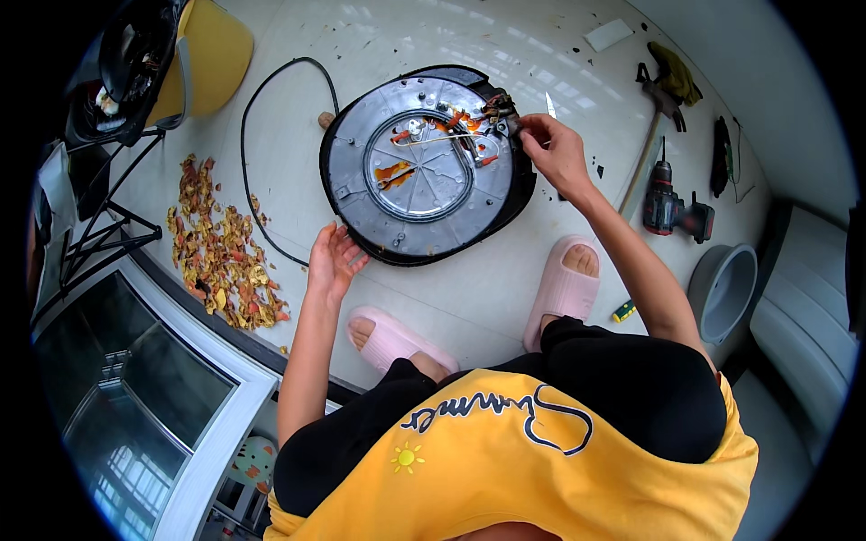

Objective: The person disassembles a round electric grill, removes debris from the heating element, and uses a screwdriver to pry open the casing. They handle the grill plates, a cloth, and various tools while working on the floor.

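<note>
An opened round electric appliance [415, 203], perhaps a griddle, lies on the pale floor with its grey metal inside facing up in a black housing. Wires, red-sleeved connectors and orange-brown stains show around its ring-shaped middle. My right hand [557, 151] is at its upper right edge, thumb and fingers pinched together beside a dirty dark block [502, 115]. What the pinch holds, if anything, is too small to make out. Close to the lower left rim is my left hand [332, 264], palm up with loosely spread fingers and nothing in it.
A black cord [244, 149] loops left of the appliance, above scattered dry peels [221, 243]. To the right lie a hammer [654, 117], a cordless drill [663, 198], a screwdriver [623, 311] and a grey basin [724, 290]. A yellow bin [216, 59] stands upper left.
</note>
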The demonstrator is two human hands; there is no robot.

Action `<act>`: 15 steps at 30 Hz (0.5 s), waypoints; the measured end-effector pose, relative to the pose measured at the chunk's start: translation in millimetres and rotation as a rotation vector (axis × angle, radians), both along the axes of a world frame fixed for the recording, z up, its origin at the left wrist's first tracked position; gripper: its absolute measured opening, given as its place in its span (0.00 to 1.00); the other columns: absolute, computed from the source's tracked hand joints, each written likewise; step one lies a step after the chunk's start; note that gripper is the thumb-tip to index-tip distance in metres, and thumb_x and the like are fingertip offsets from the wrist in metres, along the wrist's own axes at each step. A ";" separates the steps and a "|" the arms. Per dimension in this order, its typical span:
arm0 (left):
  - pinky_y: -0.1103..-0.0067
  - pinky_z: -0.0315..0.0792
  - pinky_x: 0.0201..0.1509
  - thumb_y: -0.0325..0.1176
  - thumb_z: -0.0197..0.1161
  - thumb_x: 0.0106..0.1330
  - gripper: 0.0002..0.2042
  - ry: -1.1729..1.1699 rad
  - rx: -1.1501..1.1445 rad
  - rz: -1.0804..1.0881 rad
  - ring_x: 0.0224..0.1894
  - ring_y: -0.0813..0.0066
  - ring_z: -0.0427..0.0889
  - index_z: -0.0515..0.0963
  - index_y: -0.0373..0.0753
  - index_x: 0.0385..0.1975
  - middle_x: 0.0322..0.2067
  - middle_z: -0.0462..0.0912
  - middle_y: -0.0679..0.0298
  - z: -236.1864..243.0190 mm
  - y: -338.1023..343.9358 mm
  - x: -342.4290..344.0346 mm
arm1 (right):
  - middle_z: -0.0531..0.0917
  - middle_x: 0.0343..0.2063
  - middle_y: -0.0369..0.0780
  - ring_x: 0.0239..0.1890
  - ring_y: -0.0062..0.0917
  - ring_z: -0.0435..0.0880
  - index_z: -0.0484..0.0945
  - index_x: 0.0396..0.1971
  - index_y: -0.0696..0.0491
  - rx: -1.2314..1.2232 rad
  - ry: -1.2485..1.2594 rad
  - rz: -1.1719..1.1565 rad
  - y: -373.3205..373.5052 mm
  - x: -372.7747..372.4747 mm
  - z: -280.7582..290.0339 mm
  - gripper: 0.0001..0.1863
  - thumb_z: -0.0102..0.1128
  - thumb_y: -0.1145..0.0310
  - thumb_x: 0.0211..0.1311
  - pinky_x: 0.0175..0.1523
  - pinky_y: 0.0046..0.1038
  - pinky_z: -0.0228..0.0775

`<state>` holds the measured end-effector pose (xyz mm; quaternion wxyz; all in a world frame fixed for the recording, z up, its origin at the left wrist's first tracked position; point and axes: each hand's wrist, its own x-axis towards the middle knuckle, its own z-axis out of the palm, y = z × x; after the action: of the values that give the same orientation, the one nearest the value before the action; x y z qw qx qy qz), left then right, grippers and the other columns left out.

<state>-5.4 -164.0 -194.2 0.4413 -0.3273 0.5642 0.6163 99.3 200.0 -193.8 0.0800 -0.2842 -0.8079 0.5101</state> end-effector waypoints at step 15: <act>0.75 0.66 0.40 0.47 0.52 0.61 0.15 0.049 0.008 0.025 0.34 0.70 0.73 0.69 0.41 0.34 0.32 0.74 0.62 1.4 8.7 1.6 | 0.81 0.29 0.43 0.29 0.27 0.80 0.76 0.36 0.61 0.225 -0.094 -0.067 -16.4 34.6 -4.0 0.11 0.54 0.72 0.53 0.37 0.26 0.71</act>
<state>-3.9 -155.2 -192.8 0.4207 -0.3173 0.5683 0.6320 133.9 183.6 -197.8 0.0904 -0.3239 -0.8529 0.3995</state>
